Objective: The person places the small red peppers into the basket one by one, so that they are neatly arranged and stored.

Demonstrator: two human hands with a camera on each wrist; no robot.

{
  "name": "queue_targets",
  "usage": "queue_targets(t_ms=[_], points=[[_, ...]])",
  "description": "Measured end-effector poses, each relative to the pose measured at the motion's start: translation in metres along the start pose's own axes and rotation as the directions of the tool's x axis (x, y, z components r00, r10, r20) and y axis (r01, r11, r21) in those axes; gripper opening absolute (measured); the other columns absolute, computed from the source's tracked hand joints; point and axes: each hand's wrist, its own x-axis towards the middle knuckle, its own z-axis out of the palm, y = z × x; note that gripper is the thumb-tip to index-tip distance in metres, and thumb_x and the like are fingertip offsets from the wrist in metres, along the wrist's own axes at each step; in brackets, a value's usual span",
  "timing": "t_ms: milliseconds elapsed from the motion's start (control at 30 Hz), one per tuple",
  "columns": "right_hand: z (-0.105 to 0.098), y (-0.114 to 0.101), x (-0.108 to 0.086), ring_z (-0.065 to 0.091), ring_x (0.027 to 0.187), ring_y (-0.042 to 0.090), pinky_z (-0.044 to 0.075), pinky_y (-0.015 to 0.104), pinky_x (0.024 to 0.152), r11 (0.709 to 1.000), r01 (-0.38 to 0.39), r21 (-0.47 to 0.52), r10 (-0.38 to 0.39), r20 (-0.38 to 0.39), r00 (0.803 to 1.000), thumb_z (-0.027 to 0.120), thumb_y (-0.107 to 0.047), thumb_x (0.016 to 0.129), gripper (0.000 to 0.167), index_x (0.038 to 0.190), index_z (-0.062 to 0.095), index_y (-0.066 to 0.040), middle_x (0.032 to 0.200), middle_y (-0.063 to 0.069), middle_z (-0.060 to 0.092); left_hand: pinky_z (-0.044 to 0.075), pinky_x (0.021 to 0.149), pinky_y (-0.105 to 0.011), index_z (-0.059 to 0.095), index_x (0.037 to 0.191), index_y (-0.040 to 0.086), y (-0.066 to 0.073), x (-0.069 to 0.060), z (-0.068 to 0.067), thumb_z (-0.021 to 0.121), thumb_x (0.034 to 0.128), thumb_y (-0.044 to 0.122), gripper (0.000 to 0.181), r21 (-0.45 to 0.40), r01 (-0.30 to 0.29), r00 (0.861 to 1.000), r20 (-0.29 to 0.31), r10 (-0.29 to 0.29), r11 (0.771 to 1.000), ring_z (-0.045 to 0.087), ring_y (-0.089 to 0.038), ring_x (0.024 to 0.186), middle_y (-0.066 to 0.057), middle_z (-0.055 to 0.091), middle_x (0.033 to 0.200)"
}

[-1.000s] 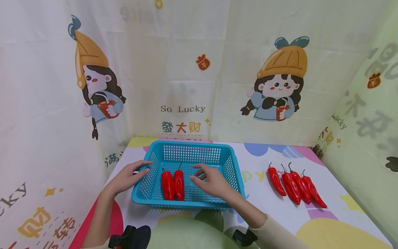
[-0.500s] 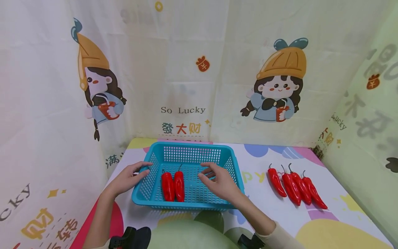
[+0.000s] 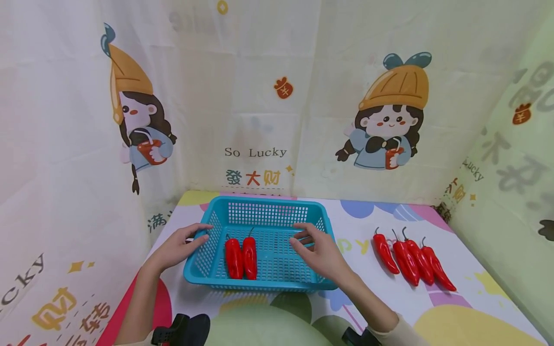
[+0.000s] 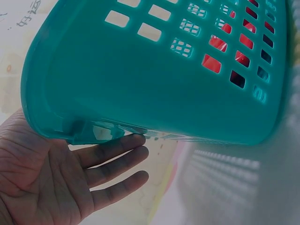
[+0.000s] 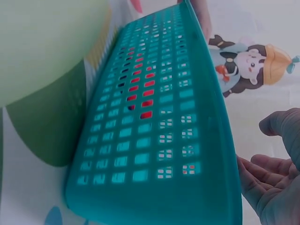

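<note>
A blue-green plastic basket (image 3: 277,259) holds two red chili peppers (image 3: 234,258) lying side by side, left of its middle. My left hand (image 3: 178,244) rests at the basket's left rim, index finger and thumb reaching over it. In the left wrist view, other straight fingers (image 4: 123,164) extend along the outside. My right hand (image 3: 322,252) hovers over the basket's right part with loosely bent fingers and holds nothing. The right wrist view shows this hand (image 5: 276,176) beyond the rim, thumb apart from the fingers. Several more red chili peppers (image 3: 408,262) lie together at the right.
A patterned cloth (image 3: 359,307) covers the table beneath the basket. Printed cloth walls (image 3: 320,125) enclose the back and both sides. The loose peppers lie a short way right of the basket.
My right hand has moved rightward over the basket, from near the two peppers toward the right rim. The left hand, basket and peppers keep their places.
</note>
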Motion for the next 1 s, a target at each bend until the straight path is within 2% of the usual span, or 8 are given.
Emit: queue_targets(t_ms=[233, 600, 1000], points=[[-0.008, 0.003, -0.002, 0.074, 0.097, 0.02, 0.062, 0.034, 0.081, 1.0, -0.011, -0.023, 0.009, -0.069, 0.998, 0.071, -0.023, 0.098, 0.041, 0.136, 0.061, -0.011, 0.111, 0.005, 0.075, 0.063, 0.078, -0.044, 0.054, 0.145, 0.004, 0.003, -0.001, 0.0, 0.066, 0.0999, 0.022, 0.05, -0.016, -0.006, 1.0, 0.001, 0.006, 1.0, 0.053, -0.05, 0.126, -0.029, 0.051, 0.146], [-0.024, 0.004, -0.001, 0.073, 0.104, 0.026, 0.062, 0.043, 0.085, 0.997, -0.064, -0.039, 0.057, -0.162, 0.985, 0.072, -0.021, 0.097, 0.048, 0.139, 0.057, -0.007, 0.119, 0.01, 0.073, 0.063, 0.081, -0.045, 0.054, 0.145, 0.005, 0.001, -0.001, 0.0, 0.065, 0.1006, 0.023, 0.049, -0.003, 0.003, 1.0, 0.001, -0.003, 1.0, 0.05, -0.05, 0.13, -0.028, 0.05, 0.147], [-0.03, 0.013, -0.004, 0.072, 0.107, 0.028, 0.061, 0.045, 0.086, 0.993, -0.109, -0.05, 0.093, -0.253, 0.963, 0.074, -0.026, 0.095, 0.052, 0.142, 0.055, -0.011, 0.126, 0.012, 0.071, 0.063, 0.081, -0.045, 0.054, 0.144, 0.004, 0.002, -0.002, 0.0, 0.065, 0.1002, 0.022, 0.049, -0.01, -0.004, 1.0, 0.001, 0.004, 1.0, 0.05, -0.05, 0.13, -0.028, 0.051, 0.146]])
